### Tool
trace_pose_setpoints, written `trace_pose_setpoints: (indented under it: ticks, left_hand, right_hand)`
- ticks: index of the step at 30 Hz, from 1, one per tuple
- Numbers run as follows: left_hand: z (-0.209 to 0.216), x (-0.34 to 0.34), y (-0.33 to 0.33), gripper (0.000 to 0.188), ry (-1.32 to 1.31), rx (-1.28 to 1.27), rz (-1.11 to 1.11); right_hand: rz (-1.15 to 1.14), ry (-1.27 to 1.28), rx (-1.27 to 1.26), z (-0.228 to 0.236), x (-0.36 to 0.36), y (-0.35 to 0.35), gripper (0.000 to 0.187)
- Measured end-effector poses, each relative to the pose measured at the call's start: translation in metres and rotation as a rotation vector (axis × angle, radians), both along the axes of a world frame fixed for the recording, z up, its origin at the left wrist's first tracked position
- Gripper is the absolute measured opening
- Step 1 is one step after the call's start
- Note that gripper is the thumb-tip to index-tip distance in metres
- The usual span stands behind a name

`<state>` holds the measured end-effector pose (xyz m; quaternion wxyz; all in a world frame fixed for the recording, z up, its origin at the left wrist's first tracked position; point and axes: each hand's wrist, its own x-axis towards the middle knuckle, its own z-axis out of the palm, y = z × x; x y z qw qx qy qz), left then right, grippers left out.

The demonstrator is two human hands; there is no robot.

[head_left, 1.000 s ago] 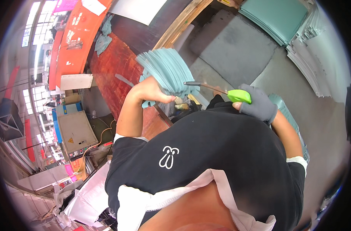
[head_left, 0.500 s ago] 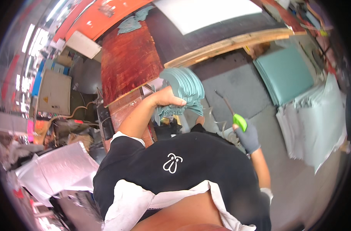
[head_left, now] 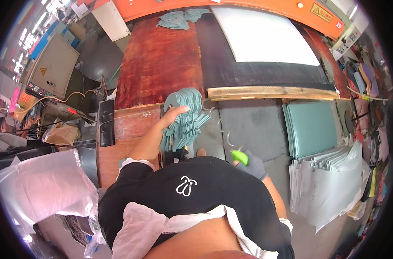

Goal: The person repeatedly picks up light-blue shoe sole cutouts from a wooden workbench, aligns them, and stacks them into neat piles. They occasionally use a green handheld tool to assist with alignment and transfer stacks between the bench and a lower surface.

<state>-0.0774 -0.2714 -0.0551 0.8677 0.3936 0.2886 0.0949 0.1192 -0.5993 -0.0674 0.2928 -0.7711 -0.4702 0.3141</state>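
Note:
My bare left hand is closed on a stack of cut teal foam-like pieces with rounded, wavy outlines. Its fingers are mostly hidden by the stack, which is fanned at its lower part near the red board's front edge. In a grey glove, my right hand grips the bright green handle of a tool, low and near my body. Its shaft is hard to make out now. Between the hands are thin, pale curved strips, blurred; I cannot tell whether they touch the tool.
A red-brown board lies ahead, with teal scraps at its far end. Beside it, a white sheet rests on a dark surface behind a wooden edge. Teal sheets and grey-white sheets are stacked at right.
My view has turned toward the right and the table. The stack in my left hand is now tilted, its lower pieces fanned. The green-handled tool is closer to my body, its shaft no longer clear.

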Motion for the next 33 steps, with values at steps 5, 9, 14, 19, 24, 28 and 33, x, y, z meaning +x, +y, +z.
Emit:
trace_pose_setpoints:
  ticks: [5,9,14,19,24,28,33]
  left_hand:
    - [-0.007,-0.028,0.030,0.052,-0.041,-0.083,0.069]
    - [-0.007,-0.028,0.047,0.052,0.022,-0.140,0.029]
    - [-0.005,-0.013,0.055,0.050,-0.065,-0.188,0.058]
    - [-0.016,-0.003,0.062,0.044,-0.070,-0.197,0.096]
    - [-0.035,-0.002,0.069,0.042,-0.116,-0.229,0.120]
    - [-0.043,0.000,0.070,0.043,-0.057,-0.214,0.181]
    - [-0.032,0.011,0.064,0.049,0.014,-0.081,0.224]
  right_hand:
    - [-1.012,0.283,0.285,-0.008,0.095,0.016,0.032]
    - [-1.265,0.116,0.383,0.001,0.145,0.012,0.037]
    - [-0.875,-0.202,0.109,-0.004,0.144,0.066,0.046]
    - [-1.270,-0.100,0.319,0.047,0.218,0.081,0.042]
    - [-0.991,-0.230,0.301,0.056,0.215,0.090,0.041]
    - [-0.844,-0.243,0.190,0.037,0.194,0.084,0.039]
    - [-1.475,-0.177,0.217,0.072,0.307,0.008,0.041]
